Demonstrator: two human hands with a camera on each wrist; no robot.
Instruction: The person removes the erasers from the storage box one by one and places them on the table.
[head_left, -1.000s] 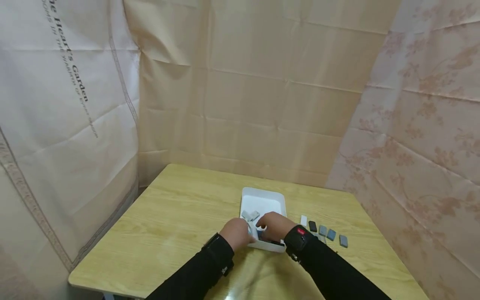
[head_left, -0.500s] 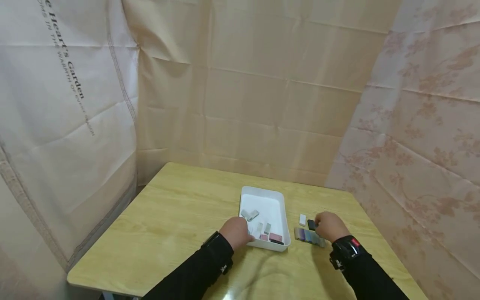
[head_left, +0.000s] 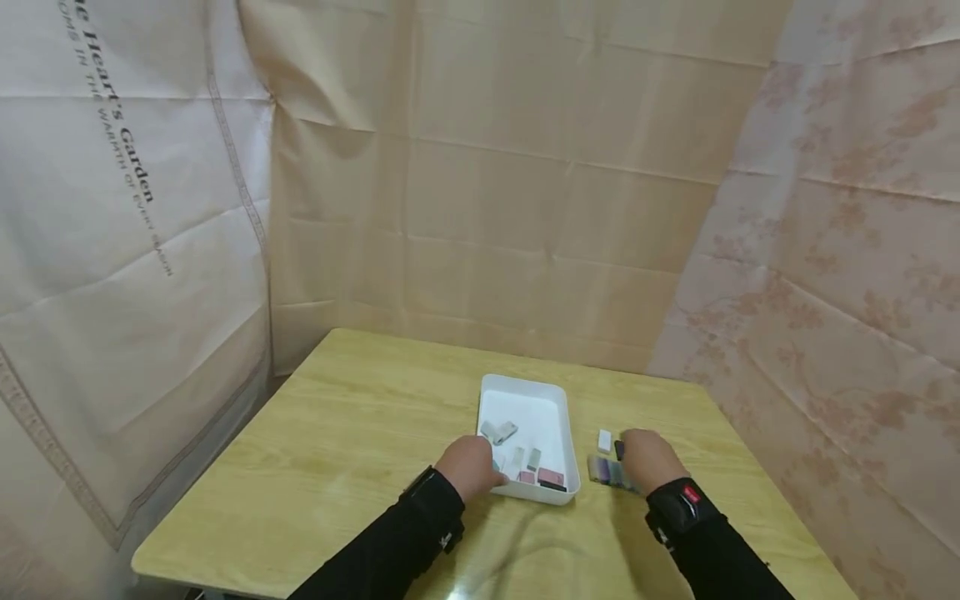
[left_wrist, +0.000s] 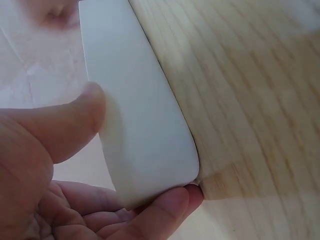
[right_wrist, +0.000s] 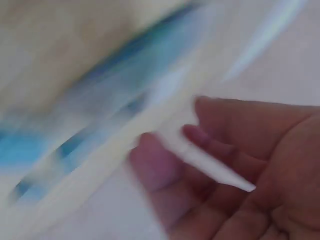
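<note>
A shallow white tray [head_left: 528,396] lies on the table, with several small white, grey and pink blocks [head_left: 551,477] inside. At its near left corner my left hand [head_left: 468,467] grips the tray; in the left wrist view the thumb [left_wrist: 90,107] lies on the wall and the fingers curl at the corner. To the right of the tray, my right hand [head_left: 651,458] is over a group of small blocks. Its fingertips look apart in the blurred right wrist view, with no block clearly between them. A row of coloured blocks [head_left: 606,472] shows beside it, partly covered.
A white block [head_left: 604,441] and a black block [head_left: 619,450] lie behind the row. The wooden table [head_left: 360,433] is bordered by a beige curtain [head_left: 480,208] behind, and hanging cloths at left and right.
My right hand has left the tray and gone right to the loose blocks, then shifted slightly left over them. My left hand has stayed at the tray's corner.
</note>
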